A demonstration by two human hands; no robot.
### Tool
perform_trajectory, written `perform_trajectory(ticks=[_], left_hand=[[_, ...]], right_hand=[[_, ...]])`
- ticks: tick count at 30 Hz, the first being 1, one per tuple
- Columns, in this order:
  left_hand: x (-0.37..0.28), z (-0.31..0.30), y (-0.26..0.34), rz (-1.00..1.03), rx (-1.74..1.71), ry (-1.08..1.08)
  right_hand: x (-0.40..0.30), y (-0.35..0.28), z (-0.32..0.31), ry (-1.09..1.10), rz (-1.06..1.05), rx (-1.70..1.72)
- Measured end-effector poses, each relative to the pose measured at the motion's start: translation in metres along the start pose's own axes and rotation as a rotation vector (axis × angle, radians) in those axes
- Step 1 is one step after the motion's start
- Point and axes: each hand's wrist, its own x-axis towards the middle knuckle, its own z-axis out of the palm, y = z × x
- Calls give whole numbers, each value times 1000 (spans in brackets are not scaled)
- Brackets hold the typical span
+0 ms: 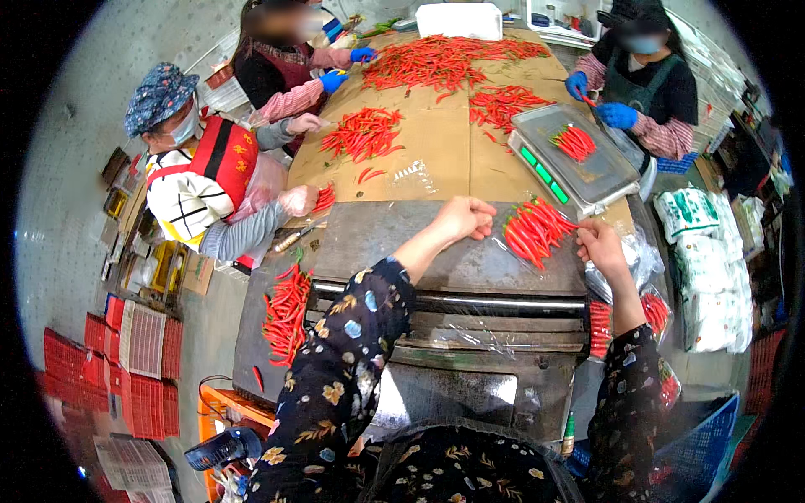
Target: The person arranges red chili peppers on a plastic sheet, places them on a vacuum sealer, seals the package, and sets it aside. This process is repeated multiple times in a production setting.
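Note:
A bundle of red chili peppers point(538, 231) with green stems lies on clear plastic at the right of a dark metal worktop point(371, 232). On its left, my left hand point(466, 219) hovers with bent fingers close to the plastic's edge; whether it pinches any film is unclear. At the bundle's right side, the fingertips of my right hand point(600, 245) meet the pepper tips, and a firm grip cannot be made out. Just in front of me runs the metal roller point(503, 304) of a wrapping machine, with loose clear film point(481, 339) below it.
Beyond the bundle, a digital scale point(604, 182) carries more chilies. A large chili heap point(434, 63) covers the far cardboard. Loose chilies point(286, 314) and a knife point(292, 240) lie left. Wrapped packs point(655, 313) sit right, above a blue crate point(698, 440). Several co-workers surround the table.

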Motion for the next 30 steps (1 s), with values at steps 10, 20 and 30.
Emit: perform_trajectory(ticks=[10, 20, 30], left_hand=[[-82, -45, -14, -140, 12, 134], [-180, -72, -19, 175, 202, 585], [-304, 1, -77, -40, -71, 760]], right_hand=[[34, -47, 77, -253, -84, -28], [-18, -77, 75, -231, -243, 4], [-218, -16, 50, -119, 158, 122]])
